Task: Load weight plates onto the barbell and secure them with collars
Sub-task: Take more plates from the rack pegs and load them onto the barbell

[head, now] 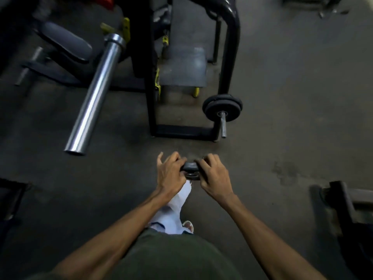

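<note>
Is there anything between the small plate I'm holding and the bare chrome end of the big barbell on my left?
Nothing visible. Both hands, left hand and right hand, grip the small plate; only bare floor shows between it and the open end of the chrome sleeve.

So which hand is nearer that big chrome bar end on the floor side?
Left. The left hand is closer to the chrome barbell sleeve; the right hand sits farther away, across the small plate both hold.
</note>
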